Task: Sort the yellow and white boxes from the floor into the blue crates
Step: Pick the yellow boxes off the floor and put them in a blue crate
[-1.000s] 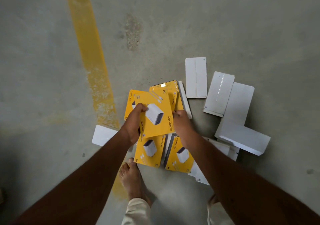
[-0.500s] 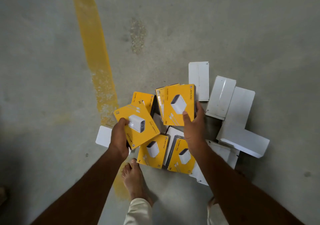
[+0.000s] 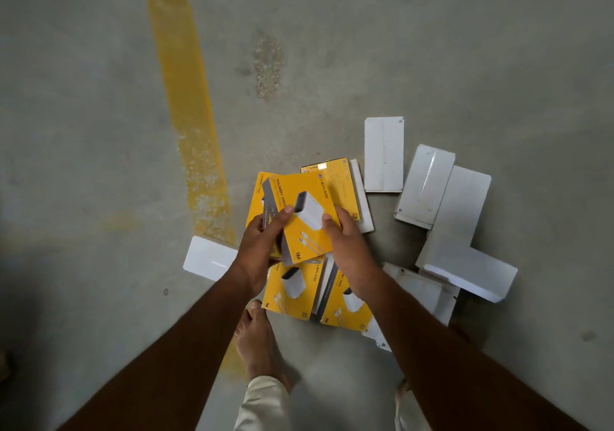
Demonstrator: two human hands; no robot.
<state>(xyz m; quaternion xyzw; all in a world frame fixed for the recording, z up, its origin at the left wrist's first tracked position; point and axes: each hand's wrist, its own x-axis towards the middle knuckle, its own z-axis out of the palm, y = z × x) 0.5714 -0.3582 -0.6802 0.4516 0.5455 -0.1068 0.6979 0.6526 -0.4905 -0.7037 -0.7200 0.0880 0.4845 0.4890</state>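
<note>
At frame centre, the left hand (image 3: 257, 251) and right hand (image 3: 347, 246) grip stacked flat yellow cardboard boxes (image 3: 307, 218), gathering yellows; next, carrying them to unseen blue crates.

Held boxes (image 3: 307, 218) above floor pile (image 3: 442, 231)

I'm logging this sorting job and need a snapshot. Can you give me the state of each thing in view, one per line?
Left hand: grips yellow boxes.
Right hand: holds the top yellow box.
Top yellow box: lifted, face up, held by both hands.
Second yellow box: under it, in the left hand.
Yellow boxes on floor: lying flat, unsorted.
White boxes: scattered on the floor, some overlapping.
Blue crates: not in view.
</note>
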